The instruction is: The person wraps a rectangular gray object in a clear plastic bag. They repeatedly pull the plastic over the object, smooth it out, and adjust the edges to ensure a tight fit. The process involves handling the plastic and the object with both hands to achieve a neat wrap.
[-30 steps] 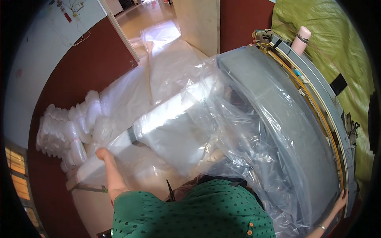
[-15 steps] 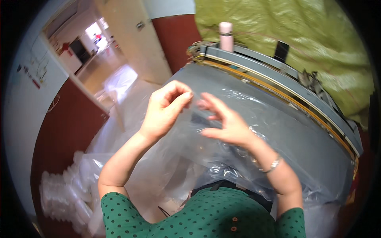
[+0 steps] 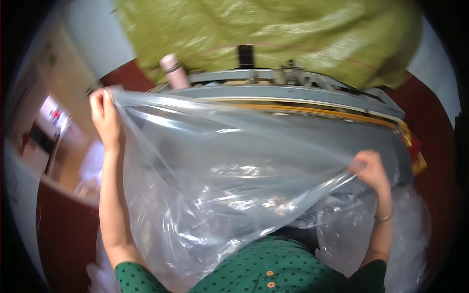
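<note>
A large clear plastic sheet (image 3: 210, 166) is stretched between my two raised hands, its upper edge pulled taut. My left hand (image 3: 106, 115) is closed on one corner, high up at the left. Lower down on the right, my right hand (image 3: 371, 170) pinches another part of the edge, slightly blurred. The sheet sags in shiny folds toward my body. Under it and behind it lies the grey work table (image 3: 332, 132), seen partly through the plastic.
Along the table's far side runs a grey metal bar (image 3: 293, 92) with a yellow strip. A pink bottle (image 3: 175, 73) and a black phone-like slab (image 3: 245, 56) stand there before a yellow-green tarp (image 3: 273, 29). More clear plastic (image 3: 400, 239) hangs at the right. An open doorway (image 3: 63, 132) is at the left.
My hands were close together over the table; they have spread far apart, drawing the plastic sheet out between them. My right hand has closed on its edge. The view has turned right.
</note>
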`<state>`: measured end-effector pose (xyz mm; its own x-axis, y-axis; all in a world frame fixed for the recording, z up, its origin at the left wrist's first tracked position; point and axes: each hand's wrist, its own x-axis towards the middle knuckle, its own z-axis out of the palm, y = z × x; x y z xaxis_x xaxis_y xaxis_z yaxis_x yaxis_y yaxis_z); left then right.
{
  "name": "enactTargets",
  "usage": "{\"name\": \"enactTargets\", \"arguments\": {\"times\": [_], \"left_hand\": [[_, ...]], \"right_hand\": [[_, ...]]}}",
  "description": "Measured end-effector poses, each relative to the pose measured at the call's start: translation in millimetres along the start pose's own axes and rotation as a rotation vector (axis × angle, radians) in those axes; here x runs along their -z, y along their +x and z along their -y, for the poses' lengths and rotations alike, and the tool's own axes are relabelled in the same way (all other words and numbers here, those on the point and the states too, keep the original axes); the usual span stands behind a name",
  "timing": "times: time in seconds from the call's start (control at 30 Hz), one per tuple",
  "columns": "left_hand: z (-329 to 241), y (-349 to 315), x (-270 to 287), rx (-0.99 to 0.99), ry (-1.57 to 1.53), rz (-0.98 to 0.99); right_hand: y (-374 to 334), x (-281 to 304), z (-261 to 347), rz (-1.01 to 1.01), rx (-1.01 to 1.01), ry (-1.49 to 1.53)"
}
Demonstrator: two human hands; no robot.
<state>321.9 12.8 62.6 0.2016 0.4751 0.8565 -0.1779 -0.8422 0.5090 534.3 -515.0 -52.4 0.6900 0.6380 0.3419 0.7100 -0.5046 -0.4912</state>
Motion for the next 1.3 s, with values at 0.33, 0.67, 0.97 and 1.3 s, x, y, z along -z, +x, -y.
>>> {"name": "enactTargets", "arguments": {"times": [0.33,0.67,0.97,1.3], "left_hand": [[-21.4,-132.2,-178.1,0.647,-0.497,0.559],[70.4,-217.9,-184.2,0.224,0.121,0.727],[63.3,-221.6,-191.4,0.242,0.108,0.738],[56.0,-219.5,-183.1,0.244,0.093,0.701]], "right_hand": [[-61.6,165.3,-189.9,-1.231,-0.164,0.937],[-83.2,46.7,-275.7,-0.682,-0.906,-0.144],[-36.1,88.6,-264.0,-0.514,-1.031,-0.379],[-5.6,46.6,-296.1,-0.680,-1.081,-0.347]]}}
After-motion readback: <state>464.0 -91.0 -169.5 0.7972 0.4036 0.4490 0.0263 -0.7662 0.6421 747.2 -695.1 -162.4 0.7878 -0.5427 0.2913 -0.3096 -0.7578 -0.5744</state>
